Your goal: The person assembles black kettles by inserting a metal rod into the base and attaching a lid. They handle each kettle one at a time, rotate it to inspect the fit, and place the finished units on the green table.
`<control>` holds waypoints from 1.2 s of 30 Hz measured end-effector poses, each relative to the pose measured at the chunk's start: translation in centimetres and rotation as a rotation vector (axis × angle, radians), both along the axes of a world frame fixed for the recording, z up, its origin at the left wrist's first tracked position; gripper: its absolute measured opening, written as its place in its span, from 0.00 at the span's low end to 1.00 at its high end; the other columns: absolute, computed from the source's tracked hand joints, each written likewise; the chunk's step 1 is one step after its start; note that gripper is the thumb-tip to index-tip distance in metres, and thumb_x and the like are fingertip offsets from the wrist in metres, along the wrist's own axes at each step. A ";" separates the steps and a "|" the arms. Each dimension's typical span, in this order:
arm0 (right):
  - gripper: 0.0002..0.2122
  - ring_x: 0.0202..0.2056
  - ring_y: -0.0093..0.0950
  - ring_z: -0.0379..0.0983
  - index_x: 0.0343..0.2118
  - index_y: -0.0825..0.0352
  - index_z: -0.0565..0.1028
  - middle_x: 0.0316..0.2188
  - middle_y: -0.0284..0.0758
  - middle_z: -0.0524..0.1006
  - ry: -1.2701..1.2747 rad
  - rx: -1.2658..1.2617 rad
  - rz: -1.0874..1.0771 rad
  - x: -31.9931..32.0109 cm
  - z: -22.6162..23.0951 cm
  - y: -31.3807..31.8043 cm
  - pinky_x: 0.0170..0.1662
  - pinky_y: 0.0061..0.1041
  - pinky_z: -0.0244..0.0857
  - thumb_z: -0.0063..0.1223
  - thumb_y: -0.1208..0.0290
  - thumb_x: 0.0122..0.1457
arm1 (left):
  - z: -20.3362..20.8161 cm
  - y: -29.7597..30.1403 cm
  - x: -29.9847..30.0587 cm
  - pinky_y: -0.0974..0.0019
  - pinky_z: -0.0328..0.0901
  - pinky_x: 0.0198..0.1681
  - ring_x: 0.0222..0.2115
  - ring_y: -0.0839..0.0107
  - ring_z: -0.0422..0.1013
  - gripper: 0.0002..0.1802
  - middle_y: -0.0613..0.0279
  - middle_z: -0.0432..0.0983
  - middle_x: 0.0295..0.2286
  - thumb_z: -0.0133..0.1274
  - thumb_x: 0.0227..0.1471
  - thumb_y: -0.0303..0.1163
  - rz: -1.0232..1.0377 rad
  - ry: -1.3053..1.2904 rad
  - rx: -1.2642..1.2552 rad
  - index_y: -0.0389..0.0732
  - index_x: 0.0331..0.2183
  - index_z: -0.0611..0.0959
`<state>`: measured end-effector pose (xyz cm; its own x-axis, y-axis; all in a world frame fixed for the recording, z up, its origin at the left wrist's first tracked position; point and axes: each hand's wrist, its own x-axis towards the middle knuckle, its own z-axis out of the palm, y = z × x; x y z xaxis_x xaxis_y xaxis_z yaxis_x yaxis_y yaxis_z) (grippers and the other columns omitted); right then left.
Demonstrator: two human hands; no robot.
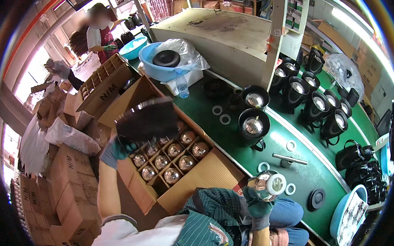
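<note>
My right hand (259,206), gloved, is closed round a silvered glass flask liner (264,185) with a white ring at its mouth, held over the near edge of the green bench. My left hand (120,150), also gloved, is raised at the far left of an open carton (203,177). It grips a large black thing (147,123), smeared by motion, whose kind I cannot make out. Under it, several silvered liners (186,162) sit in the carton's cardboard compartments. The black thing hides part of the carton.
On the green bench (265,155) lie white rings (291,145), a metal rod (290,159), a black disc (316,199) and black jugs (253,127) with liners inside. Blue basins (157,69) stand beyond the carton. Cartons (73,179) crowd the left; a person (100,35) stands farther back.
</note>
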<state>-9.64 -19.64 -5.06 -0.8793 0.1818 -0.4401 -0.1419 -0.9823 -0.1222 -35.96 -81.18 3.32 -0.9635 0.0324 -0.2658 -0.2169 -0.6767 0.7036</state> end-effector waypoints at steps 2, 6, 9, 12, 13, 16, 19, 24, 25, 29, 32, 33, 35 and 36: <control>0.31 0.56 0.48 0.73 0.62 0.59 0.69 0.59 0.44 0.73 -0.007 0.147 0.117 -0.8 -0.1 -0.6 0.61 0.62 0.63 0.42 0.40 0.65 | 3.5 -3.0 -5.9 0.60 0.70 0.59 0.53 0.61 0.74 0.26 0.57 0.74 0.57 0.46 0.69 0.41 0.056 0.191 -0.068 0.39 0.62 0.72; 0.35 0.60 0.45 0.68 0.64 0.62 0.66 0.62 0.43 0.70 0.068 0.728 0.244 -0.3 -1.8 -3.1 0.65 0.55 0.60 0.42 0.37 0.64 | 18.8 7.7 -15.4 0.61 0.74 0.51 0.49 0.62 0.76 0.23 0.58 0.80 0.49 0.49 0.67 0.50 -0.134 0.416 -0.079 0.44 0.53 0.79; 0.32 0.60 0.36 0.68 0.64 0.56 0.67 0.62 0.35 0.70 0.051 0.395 0.111 -1.4 -1.1 -5.4 0.63 0.48 0.64 0.40 0.37 0.66 | 17.7 17.3 -14.6 0.66 0.74 0.46 0.47 0.67 0.77 0.26 0.57 0.80 0.49 0.50 0.64 0.56 0.137 0.572 -0.271 0.44 0.50 0.80; 0.29 0.60 0.32 0.70 0.61 0.56 0.71 0.59 0.31 0.74 0.156 0.170 0.103 -2.7 1.4 -6.7 0.63 0.42 0.65 0.37 0.40 0.68 | 13.2 29.3 -4.4 0.70 0.73 0.47 0.41 0.75 0.76 0.35 0.60 0.79 0.49 0.62 0.57 0.44 -0.484 0.650 -0.728 0.41 0.61 0.73; 0.29 0.60 0.32 0.69 0.62 0.57 0.71 0.59 0.31 0.74 0.095 0.326 0.069 -3.4 1.2 -7.4 0.64 0.41 0.64 0.37 0.40 0.68 | 12.8 30.6 -0.7 0.62 0.68 0.55 0.50 0.67 0.71 0.44 0.54 0.73 0.55 0.66 0.52 0.46 -0.650 0.819 -0.881 0.42 0.65 0.68; 0.27 0.62 0.31 0.67 0.65 0.57 0.68 0.62 0.32 0.71 -0.011 0.519 0.096 -3.1 0.4 -9.2 0.64 0.40 0.64 0.40 0.45 0.70 | 10.9 33.3 6.3 0.49 0.58 0.66 0.64 0.51 0.60 0.56 0.47 0.60 0.65 0.69 0.45 0.54 -0.874 1.174 -1.154 0.47 0.69 0.62; 0.26 0.63 0.32 0.66 0.67 0.57 0.64 0.64 0.33 0.68 -0.012 0.683 0.140 -4.1 0.5 -11.0 0.64 0.39 0.65 0.41 0.50 0.71 | 8.6 32.5 9.5 0.49 0.60 0.64 0.60 0.50 0.64 0.51 0.47 0.65 0.60 0.69 0.44 0.53 -0.922 0.986 -1.314 0.50 0.66 0.67; 0.23 0.61 0.33 0.68 0.67 0.66 0.61 0.64 0.41 0.65 -0.006 0.825 0.265 -7.3 0.9 -12.5 0.65 0.34 0.64 0.45 0.67 0.71 | 8.7 29.6 8.9 0.57 0.67 0.54 0.49 0.57 0.71 0.45 0.53 0.70 0.48 0.72 0.41 0.47 -0.890 0.704 -1.405 0.48 0.60 0.75; 0.23 0.61 0.32 0.68 0.67 0.65 0.62 0.65 0.40 0.65 -0.066 0.447 0.261 -8.7 1.8 -12.8 0.64 0.33 0.64 0.45 0.68 0.70 | 8.0 28.8 8.4 0.57 0.67 0.53 0.48 0.58 0.71 0.45 0.53 0.70 0.47 0.73 0.40 0.47 -0.817 0.695 -1.397 0.47 0.58 0.75; 0.27 0.65 0.36 0.63 0.72 0.54 0.56 0.68 0.38 0.60 -0.012 0.742 0.612 -13.4 -1.8 -15.0 0.62 0.42 0.66 0.43 0.57 0.72 | 6.7 24.5 5.2 0.57 0.69 0.51 0.45 0.59 0.75 0.39 0.54 0.77 0.42 0.76 0.35 0.39 -0.571 0.647 -1.396 0.42 0.51 0.81; 0.36 0.67 0.40 0.59 0.74 0.43 0.47 0.73 0.35 0.50 -0.073 0.662 0.841 -16.2 0.9 -17.3 0.56 0.51 0.71 0.45 0.40 0.68 | 5.0 18.3 1.7 0.65 0.75 0.47 0.42 0.69 0.79 0.33 0.58 0.81 0.45 0.73 0.45 0.37 -0.493 0.145 -1.266 0.39 0.53 0.81; 0.39 0.68 0.42 0.58 0.74 0.45 0.46 0.72 0.39 0.50 -0.067 0.651 0.861 -16.3 1.9 -17.8 0.58 0.54 0.68 0.47 0.39 0.66 | 2.8 14.3 0.6 0.66 0.77 0.45 0.40 0.69 0.79 0.29 0.58 0.81 0.44 0.69 0.50 0.33 -0.423 0.165 -1.185 0.38 0.53 0.80; 0.42 0.69 0.44 0.55 0.74 0.44 0.43 0.72 0.41 0.49 -0.012 0.621 0.901 -16.6 2.2 -18.3 0.60 0.55 0.66 0.51 0.40 0.64 | 2.6 9.2 -0.9 0.64 0.78 0.45 0.41 0.67 0.79 0.29 0.58 0.81 0.45 0.64 0.56 0.32 -0.378 0.043 -0.907 0.35 0.57 0.76; 0.43 0.69 0.42 0.55 0.74 0.41 0.41 0.73 0.39 0.49 0.041 0.602 0.928 -16.9 1.8 -18.6 0.60 0.54 0.67 0.54 0.42 0.64 | 2.9 8.1 -1.4 0.64 0.78 0.45 0.41 0.67 0.80 0.30 0.58 0.81 0.45 0.63 0.57 0.32 -0.377 -0.022 -0.799 0.34 0.58 0.74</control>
